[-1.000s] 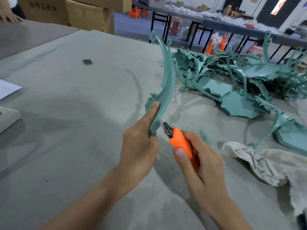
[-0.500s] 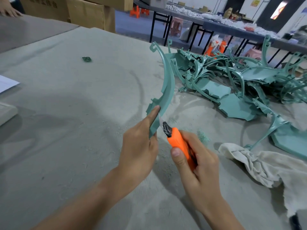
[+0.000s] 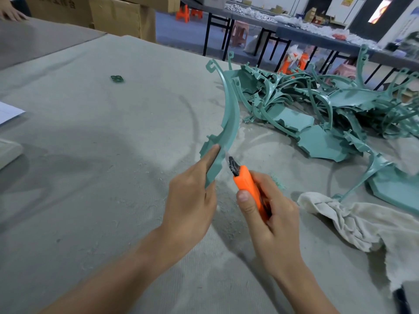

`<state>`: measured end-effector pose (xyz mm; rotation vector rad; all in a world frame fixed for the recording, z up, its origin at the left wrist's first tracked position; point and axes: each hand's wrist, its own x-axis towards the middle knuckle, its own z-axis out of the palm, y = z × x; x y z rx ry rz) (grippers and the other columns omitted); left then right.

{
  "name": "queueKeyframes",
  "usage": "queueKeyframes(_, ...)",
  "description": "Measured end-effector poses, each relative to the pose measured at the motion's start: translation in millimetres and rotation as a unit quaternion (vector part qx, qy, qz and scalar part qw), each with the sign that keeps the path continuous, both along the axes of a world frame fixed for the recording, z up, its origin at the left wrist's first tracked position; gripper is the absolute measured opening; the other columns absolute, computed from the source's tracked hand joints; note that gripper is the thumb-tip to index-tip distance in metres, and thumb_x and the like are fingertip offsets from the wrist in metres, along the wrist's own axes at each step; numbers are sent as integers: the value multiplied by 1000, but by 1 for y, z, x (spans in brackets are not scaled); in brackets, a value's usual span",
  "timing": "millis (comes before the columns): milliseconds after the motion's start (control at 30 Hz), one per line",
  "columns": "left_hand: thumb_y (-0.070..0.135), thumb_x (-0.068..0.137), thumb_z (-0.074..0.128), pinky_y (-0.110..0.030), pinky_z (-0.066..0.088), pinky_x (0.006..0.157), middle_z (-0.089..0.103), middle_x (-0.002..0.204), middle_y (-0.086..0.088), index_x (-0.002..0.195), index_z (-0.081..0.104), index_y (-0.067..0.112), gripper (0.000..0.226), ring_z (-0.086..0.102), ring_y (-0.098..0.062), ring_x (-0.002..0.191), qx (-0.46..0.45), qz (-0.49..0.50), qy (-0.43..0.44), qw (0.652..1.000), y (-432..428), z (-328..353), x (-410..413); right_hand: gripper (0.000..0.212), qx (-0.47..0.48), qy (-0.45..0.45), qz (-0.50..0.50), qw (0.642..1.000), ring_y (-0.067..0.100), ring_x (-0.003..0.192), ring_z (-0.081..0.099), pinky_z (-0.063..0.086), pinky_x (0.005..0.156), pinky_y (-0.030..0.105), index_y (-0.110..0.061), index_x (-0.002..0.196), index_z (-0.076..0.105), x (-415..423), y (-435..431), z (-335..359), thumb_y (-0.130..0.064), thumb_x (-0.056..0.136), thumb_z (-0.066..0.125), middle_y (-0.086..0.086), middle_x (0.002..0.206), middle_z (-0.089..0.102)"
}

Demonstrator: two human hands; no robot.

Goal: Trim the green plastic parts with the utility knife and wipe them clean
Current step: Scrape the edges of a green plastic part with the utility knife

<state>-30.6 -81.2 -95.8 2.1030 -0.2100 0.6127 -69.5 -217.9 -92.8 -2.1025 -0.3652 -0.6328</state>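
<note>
My left hand (image 3: 192,196) grips the lower end of a long curved green plastic part (image 3: 229,116), which stands up and arcs away to a small hook at its top. My right hand (image 3: 269,214) holds an orange utility knife (image 3: 247,189); its blade tip touches the part's right edge just above my left thumb. A heap of similar green parts (image 3: 328,105) lies at the back right of the grey table (image 3: 90,155). A crumpled off-white cloth (image 3: 353,220) lies to the right of my right hand.
A small green scrap (image 3: 117,78) lies far left on the table. White paper (image 3: 9,113) and a pale object (image 3: 9,152) sit at the left edge. Cardboard boxes (image 3: 118,17) stand behind; another person's hand (image 3: 11,13) rests at top left. Shavings litter the table.
The knife blade has slid slightly up along the part's edge. Both hands and the part stay almost in place; the view has shifted a little.
</note>
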Motion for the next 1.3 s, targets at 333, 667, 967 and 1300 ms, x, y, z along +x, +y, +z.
queueKeyframes(333, -2, 87, 53, 8, 27, 59, 51, 60, 17, 123, 64, 8, 39, 44, 8, 58, -3, -9, -20, 1000, -1, 1, 0, 17, 1, -2, 2, 1000, 7, 50, 41, 27, 50, 13, -31, 105, 60, 1, -4, 0, -44, 98, 50, -5, 63, 46)
queueKeyframes(667, -9, 83, 64, 13, 22, 62, 36, 62, 31, 124, 62, 3, 43, 41, 30, 63, 11, -55, -47, 997, -4, -2, -2, 24, 5, 5, -43, 999, 9, 48, 41, 27, 49, 12, -26, 104, 62, 7, -13, 0, -45, 97, 51, -4, 61, 46)
queueKeyframes(967, -19, 73, 57, 9, 26, 60, 48, 58, 20, 124, 64, 5, 57, 47, 14, 63, 2, -23, -24, 999, 2, 2, 1, 29, -32, -58, -1, 998, 4, 53, 43, 29, 53, 10, -9, 103, 68, -2, -8, 7, -33, 93, 56, -14, 63, 43)
queueKeyframes(1300, -18, 60, 51, -28, 44, 79, 71, 102, -19, 122, 60, -6, 64, 49, -26, 96, 70, -22, -110, 991, 7, 0, 5, 25, -29, -18, -81, 996, 9, 51, 42, 29, 50, 16, -23, 102, 63, 6, -20, 5, -44, 97, 51, -6, 58, 44)
